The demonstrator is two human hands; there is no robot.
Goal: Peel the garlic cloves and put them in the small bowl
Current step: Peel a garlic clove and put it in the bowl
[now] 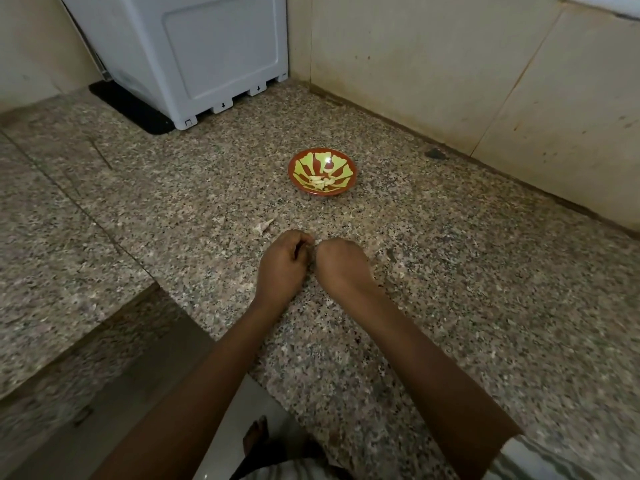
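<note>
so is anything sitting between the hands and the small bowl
Nothing visible. Only bare counter lies between the left hand, the right hand and the small bowl beyond them. A scrap of garlic skin lies left of that path.

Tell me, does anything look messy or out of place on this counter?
Only a small mess: a papery scrap of garlic skin lies loose on the counter, just beyond the left hand, with smaller flecks scattered around. The bowl sits upright, nothing spilled.

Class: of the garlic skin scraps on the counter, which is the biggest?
The pale curled scrap just beyond the left hand; the others are only small flecks.
</note>
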